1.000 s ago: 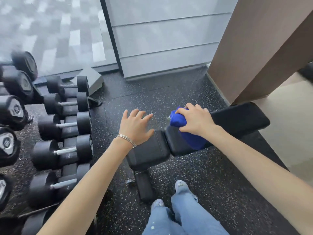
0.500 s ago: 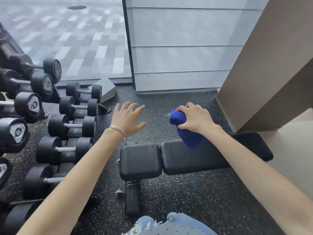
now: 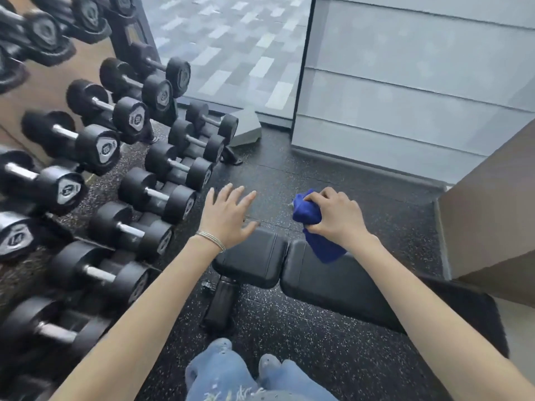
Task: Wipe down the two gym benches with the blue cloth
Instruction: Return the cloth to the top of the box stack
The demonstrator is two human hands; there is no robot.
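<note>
The right grip, a bare hand right of the frame's centre, is clenched around the blue cloth. The cloth is bunched: one wad pokes out past the knuckles on the left, and a tail hangs below the palm. That tail overlaps the far edge of the gym bench in the picture, but I cannot tell whether it touches the padding.

The left grip is released, with fingers spread and straight and nothing in it. It hovers just above and left of the bench's shorter pad, and a thin silver bracelet circles the wrist.

The bench is black and lies across the lower middle of the frame, its short pad on the left and its long pad running off toward the lower right. A narrow gap separates the two pads. A black foot sticks out from under the short pad toward the bottom of the frame.

Rows of black dumbbells on a rack fill the left side. A grey wedge-shaped block lies on the speckled black floor near the top centre, by a glass pane. A pale grey panelled wall takes the upper right, and a brown column stands at the right edge. Blue jeans show at the bottom centre.
</note>
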